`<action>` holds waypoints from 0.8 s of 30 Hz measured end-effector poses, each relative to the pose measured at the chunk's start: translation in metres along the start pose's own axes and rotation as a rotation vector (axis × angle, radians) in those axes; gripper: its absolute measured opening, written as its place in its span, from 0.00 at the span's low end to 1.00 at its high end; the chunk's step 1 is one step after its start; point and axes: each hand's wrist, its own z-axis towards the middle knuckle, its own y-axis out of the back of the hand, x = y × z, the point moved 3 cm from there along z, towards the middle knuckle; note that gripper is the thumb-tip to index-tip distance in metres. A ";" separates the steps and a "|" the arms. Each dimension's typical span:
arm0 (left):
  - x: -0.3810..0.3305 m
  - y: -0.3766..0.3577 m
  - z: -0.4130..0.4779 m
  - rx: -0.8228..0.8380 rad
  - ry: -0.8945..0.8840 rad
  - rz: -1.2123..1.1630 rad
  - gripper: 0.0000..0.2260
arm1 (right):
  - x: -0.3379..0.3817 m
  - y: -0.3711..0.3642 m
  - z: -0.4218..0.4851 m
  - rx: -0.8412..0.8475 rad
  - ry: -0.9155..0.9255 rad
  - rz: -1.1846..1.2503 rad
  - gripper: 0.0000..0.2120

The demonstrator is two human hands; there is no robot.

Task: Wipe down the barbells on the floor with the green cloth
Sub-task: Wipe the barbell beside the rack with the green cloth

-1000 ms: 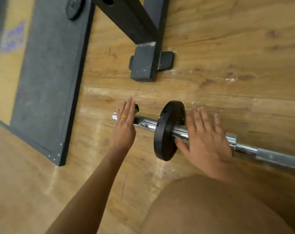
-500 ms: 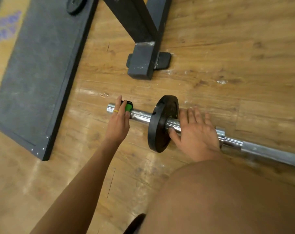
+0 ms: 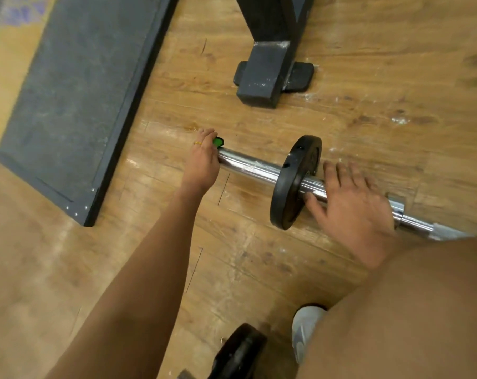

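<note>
Left hand sits over the free end of the barbell's chrome sleeve, and that is where my worry starts. Only a sliver of the green cloth shows past the fingertips, so I judge the wad could slip out or ride off the sleeve's end, with bare skin rubbing the steel instead. The barbell lies on the wooden floor on its round black weight plate, so a hard sideways push could roll it. I see no clamp on the left hand's side of that plate, and a wipe driven into it might shift it or nip a finger.

As for grip, the left fingers curl down over the sleeve end and press the cloth to it. How much cloth lies under the palm is hidden. My right hand is spread, fingers straight, flat on the sleeve just past the plate, holding nothing. I read it as steadying the bar. The collar shows beyond its knuckles.

Ahead of the left hand stands a rack foot, and to its left lies a dark rubber mat. Nearer me are a second plate and a shoe.
</note>
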 end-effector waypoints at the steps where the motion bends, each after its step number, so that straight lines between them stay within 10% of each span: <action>1: 0.000 0.000 0.002 -0.007 -0.004 0.004 0.17 | 0.000 0.000 0.000 -0.008 0.000 -0.007 0.36; 24: 0.010 -0.009 -0.005 -0.033 -0.051 -0.006 0.17 | 0.007 -0.010 -0.006 -0.025 0.005 -0.078 0.37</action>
